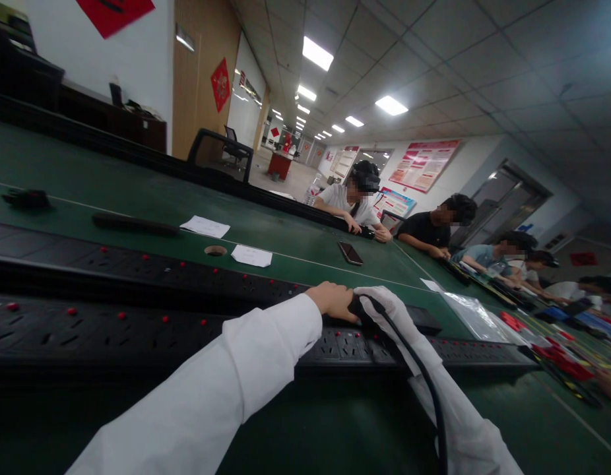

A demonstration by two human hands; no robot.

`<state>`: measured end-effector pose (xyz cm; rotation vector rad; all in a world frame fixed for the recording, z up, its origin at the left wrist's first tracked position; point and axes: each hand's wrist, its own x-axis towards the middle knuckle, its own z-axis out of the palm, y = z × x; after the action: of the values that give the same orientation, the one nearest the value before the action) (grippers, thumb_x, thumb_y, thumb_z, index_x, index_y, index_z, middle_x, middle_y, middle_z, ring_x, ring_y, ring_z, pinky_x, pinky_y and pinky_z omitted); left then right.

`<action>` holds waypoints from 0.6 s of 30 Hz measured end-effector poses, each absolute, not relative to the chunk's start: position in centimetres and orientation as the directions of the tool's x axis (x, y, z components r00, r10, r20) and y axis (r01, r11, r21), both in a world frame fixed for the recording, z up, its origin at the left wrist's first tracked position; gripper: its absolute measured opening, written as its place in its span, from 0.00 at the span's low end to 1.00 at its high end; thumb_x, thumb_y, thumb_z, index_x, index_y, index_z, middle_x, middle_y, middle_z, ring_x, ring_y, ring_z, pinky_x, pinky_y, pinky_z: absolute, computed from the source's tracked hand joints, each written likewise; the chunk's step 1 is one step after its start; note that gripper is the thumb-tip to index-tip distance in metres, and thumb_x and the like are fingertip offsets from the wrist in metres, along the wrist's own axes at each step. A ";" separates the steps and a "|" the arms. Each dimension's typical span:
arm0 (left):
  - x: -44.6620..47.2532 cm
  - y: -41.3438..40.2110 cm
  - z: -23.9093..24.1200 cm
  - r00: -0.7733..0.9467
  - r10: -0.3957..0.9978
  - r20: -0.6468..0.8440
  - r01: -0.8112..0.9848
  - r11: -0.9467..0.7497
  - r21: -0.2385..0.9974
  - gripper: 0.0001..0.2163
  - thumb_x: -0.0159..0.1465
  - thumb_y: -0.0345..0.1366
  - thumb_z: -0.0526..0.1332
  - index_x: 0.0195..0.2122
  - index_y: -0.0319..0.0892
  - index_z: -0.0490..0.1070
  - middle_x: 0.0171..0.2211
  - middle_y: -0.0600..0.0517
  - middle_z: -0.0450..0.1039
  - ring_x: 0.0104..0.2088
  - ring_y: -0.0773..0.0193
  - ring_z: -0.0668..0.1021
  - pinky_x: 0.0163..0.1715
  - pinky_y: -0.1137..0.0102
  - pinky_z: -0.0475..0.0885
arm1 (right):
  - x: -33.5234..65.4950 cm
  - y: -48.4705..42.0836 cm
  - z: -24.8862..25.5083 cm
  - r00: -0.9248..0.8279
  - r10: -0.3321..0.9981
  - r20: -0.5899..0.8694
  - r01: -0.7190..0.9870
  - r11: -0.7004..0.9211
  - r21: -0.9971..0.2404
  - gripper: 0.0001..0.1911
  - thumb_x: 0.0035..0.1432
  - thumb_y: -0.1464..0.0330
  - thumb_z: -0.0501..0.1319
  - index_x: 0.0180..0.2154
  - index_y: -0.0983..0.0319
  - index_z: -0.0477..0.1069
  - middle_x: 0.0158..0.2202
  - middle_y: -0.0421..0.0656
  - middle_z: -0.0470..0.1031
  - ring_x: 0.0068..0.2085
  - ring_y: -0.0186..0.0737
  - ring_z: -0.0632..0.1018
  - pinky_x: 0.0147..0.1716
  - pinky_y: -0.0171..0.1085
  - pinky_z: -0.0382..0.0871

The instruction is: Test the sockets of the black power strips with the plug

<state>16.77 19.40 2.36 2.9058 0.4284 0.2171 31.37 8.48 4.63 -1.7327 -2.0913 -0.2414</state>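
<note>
My left hand [334,301], bare below a white sleeve, is closed against a dark plug [357,307] at the middle of the table. My right hand [385,303], in a white glove, grips the same plug from the other side. A thick black cable [424,379] comes from the plug, crosses the right wrist and drops out of view at the bottom. Just under both hands runs a long black power strip [276,343] with several sockets and red dots. The fingers hide most of the plug, and whether it sits in a socket cannot be told.
Behind lies a second power strip [152,264]. On the green table [286,218] are a phone [350,253], paper slips [251,255], a black bar [134,224] and a round hole [215,251]. Clear plastic bags [476,320] and red tools [557,356] lie right. Several people sit beyond.
</note>
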 end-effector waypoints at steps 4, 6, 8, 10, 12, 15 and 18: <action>16.8 19.5 2.3 0.950 0.291 0.113 0.263 -0.940 0.216 0.34 0.52 0.61 0.49 0.51 0.39 0.59 0.47 0.40 0.67 0.44 0.50 0.71 0.40 0.61 0.66 | 31.6 8.5 4.3 -0.140 0.914 0.381 0.948 0.234 -0.215 0.14 0.58 0.65 0.51 0.45 0.56 0.66 0.43 0.41 0.72 0.43 0.38 0.72 0.46 0.38 0.64; 16.8 19.5 2.3 0.948 0.298 0.111 0.269 -0.937 0.224 0.34 0.51 0.61 0.48 0.51 0.39 0.60 0.47 0.40 0.67 0.44 0.50 0.71 0.41 0.61 0.66 | 31.7 8.6 4.2 -0.135 0.921 0.365 0.931 0.244 -0.271 0.15 0.58 0.64 0.50 0.46 0.56 0.66 0.43 0.41 0.72 0.44 0.39 0.72 0.46 0.38 0.64; 16.8 19.4 2.3 0.946 0.308 0.102 0.278 -0.932 0.234 0.34 0.51 0.61 0.49 0.51 0.40 0.60 0.48 0.41 0.67 0.45 0.50 0.71 0.41 0.61 0.66 | 31.7 8.5 4.1 -0.132 0.930 0.342 0.914 0.247 -0.320 0.15 0.58 0.64 0.50 0.47 0.57 0.65 0.44 0.41 0.71 0.45 0.39 0.72 0.47 0.38 0.64; 16.8 19.4 2.3 0.944 0.316 0.096 0.286 -0.928 0.241 0.34 0.50 0.62 0.49 0.50 0.42 0.60 0.48 0.42 0.67 0.45 0.51 0.71 0.42 0.61 0.66 | 31.6 8.5 4.0 -0.123 0.935 0.333 0.904 0.244 -0.352 0.15 0.59 0.64 0.50 0.47 0.56 0.64 0.45 0.41 0.71 0.46 0.39 0.71 0.48 0.38 0.63; 16.8 19.4 2.3 0.944 0.315 0.101 0.284 -0.928 0.240 0.34 0.50 0.62 0.49 0.50 0.41 0.60 0.48 0.42 0.67 0.45 0.51 0.71 0.41 0.61 0.66 | 31.6 8.5 3.9 -0.107 0.935 0.338 0.902 0.234 -0.363 0.15 0.59 0.64 0.50 0.47 0.56 0.64 0.45 0.41 0.70 0.46 0.39 0.71 0.48 0.38 0.63; 16.8 19.4 2.3 0.946 0.307 0.106 0.277 -0.932 0.233 0.34 0.51 0.62 0.48 0.50 0.41 0.60 0.47 0.41 0.67 0.44 0.50 0.72 0.40 0.61 0.66 | 31.6 8.4 3.8 -0.083 0.935 0.345 0.910 0.212 -0.356 0.15 0.58 0.63 0.51 0.46 0.56 0.65 0.44 0.40 0.71 0.45 0.39 0.72 0.48 0.37 0.63; 16.7 19.4 2.4 0.944 0.312 0.108 0.282 -0.931 0.231 0.34 0.51 0.62 0.48 0.50 0.41 0.60 0.47 0.41 0.67 0.44 0.50 0.72 0.41 0.60 0.66 | 31.6 8.4 3.8 -0.071 0.934 0.351 0.917 0.200 -0.346 0.14 0.58 0.63 0.51 0.46 0.56 0.65 0.44 0.40 0.71 0.45 0.39 0.72 0.47 0.37 0.64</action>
<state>16.73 19.37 2.35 2.8860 0.4458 0.2102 31.62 8.42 3.76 -1.7174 -1.9876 0.0451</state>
